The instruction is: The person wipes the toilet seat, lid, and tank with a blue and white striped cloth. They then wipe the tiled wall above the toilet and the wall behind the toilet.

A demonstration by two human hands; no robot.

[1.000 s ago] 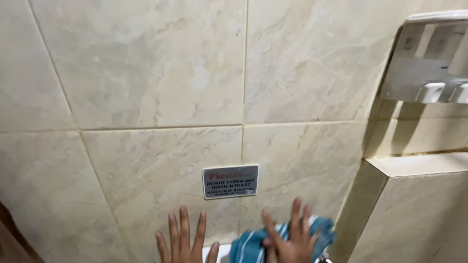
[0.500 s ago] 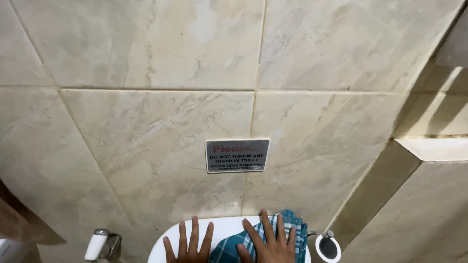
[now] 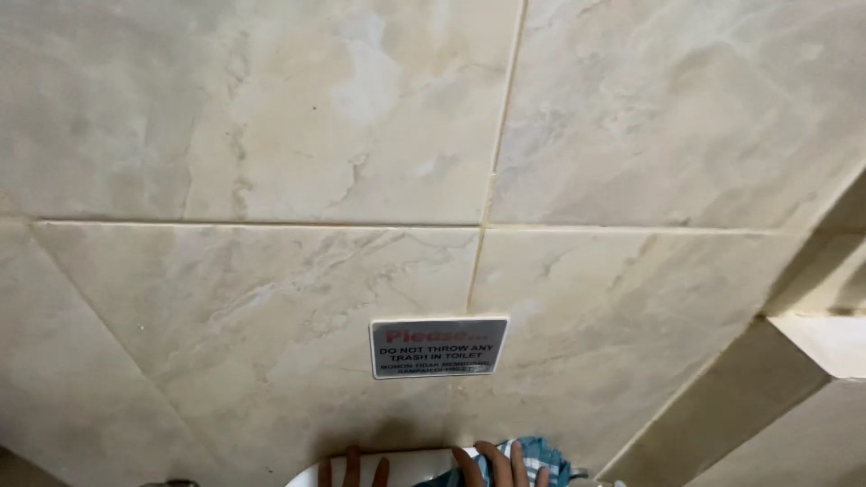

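- Our left hand (image 3: 354,469): only the fingertips show at the bottom edge of the view. They lie flat and spread on the white top (image 3: 410,464), gripping nothing.
- Our right hand (image 3: 498,464): fingers (image 3: 492,458) laid over a cloth (image 3: 539,455), slightly curled, pressing it down on the top's right part. We cannot tell if they actually clamp it or just rest on it; palm and thumb are out of frame.
- Cloth: blue-green with a pale check pattern, bunched up, at the right end of the white top, under and just right of our right hand. Its lower part is cut off by the frame.
- White top: a smooth rounded white surface, only its upper rim visible, butting against the wall (image 3: 271,180). Hands sit side by side on it, left hand nearer the middle, right hand nearer the right edge, a short gap between them.
- Wall: large beige marbled tiles with pale grout lines, filling nearly the whole view.
- Sign (image 3: 439,346): a small grey rectangular plate with red and dark lettering, fixed to the wall just left of a vertical grout line, above the hands and well apart from them.
- Ledge (image 3: 825,338): a tiled step in the same beige at the right edge, with a lighter top face, well apart from the cloth.
- Small dark fitting (image 3: 170,483) at the bottom edge left of the white top; too little visible to identify.
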